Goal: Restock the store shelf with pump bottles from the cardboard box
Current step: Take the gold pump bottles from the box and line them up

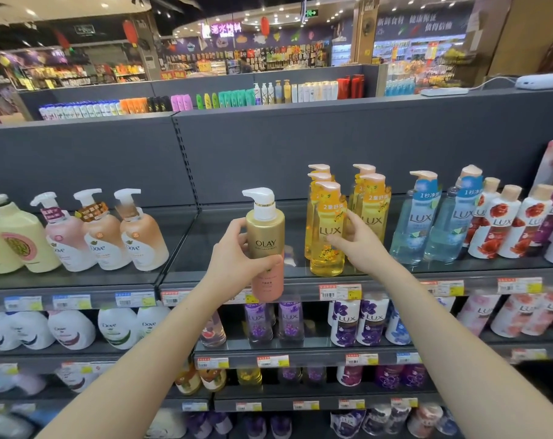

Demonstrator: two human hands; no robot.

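My left hand (237,256) grips a gold-and-pink Olay pump bottle (266,245) with a white pump, held upright in front of the top shelf (205,245) at its bare stretch. My right hand (360,240) reaches to the yellow Lux pump bottles (327,236), its fingers touching the side of the front one and the one behind it. Whether it grips the front bottle is unclear. The cardboard box is out of view.
Dove pump bottles (142,236) stand left of the gap, with cream bottles (18,242) further left. Blue Lux bottles (417,223) and red-flowered Lux bottles (500,226) fill the right. Lower shelves (300,346) hold purple Lux and white Dove bottles.
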